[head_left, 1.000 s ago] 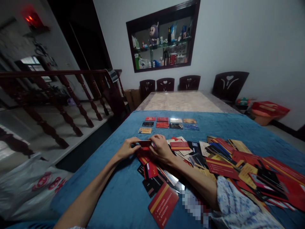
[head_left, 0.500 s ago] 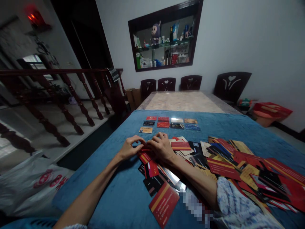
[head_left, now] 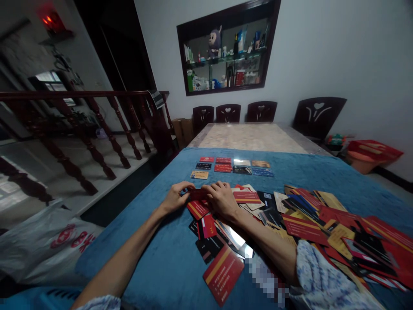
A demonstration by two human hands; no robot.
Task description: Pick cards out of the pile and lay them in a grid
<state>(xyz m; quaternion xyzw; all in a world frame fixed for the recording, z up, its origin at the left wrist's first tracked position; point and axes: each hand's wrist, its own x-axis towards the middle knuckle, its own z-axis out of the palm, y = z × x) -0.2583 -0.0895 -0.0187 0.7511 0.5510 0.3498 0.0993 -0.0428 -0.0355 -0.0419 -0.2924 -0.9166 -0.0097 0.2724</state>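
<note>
My left hand (head_left: 176,198) and my right hand (head_left: 221,198) meet over the blue cloth (head_left: 161,254), and both pinch a dark red card (head_left: 197,194) between their fingertips. Right under them lies a red card with a gold stripe (head_left: 197,209). A big loose heap of red, black and gold cards (head_left: 306,219) spreads from my right hand to the right edge. Beyond my hands, several cards (head_left: 232,165) lie in neat rows, with a yellow card (head_left: 199,175) alone at the left of a third row.
The bare far half of the table (head_left: 248,137) is ringed by dark chairs (head_left: 261,111). A wooden railing (head_left: 80,125) runs along the left. A white plastic bag (head_left: 41,245) lies at lower left. A red basin (head_left: 371,153) sits on the floor at right.
Both hands stay together on the dark red card and have lowered it slightly toward the cloth. The view has shifted a little to the left.
</note>
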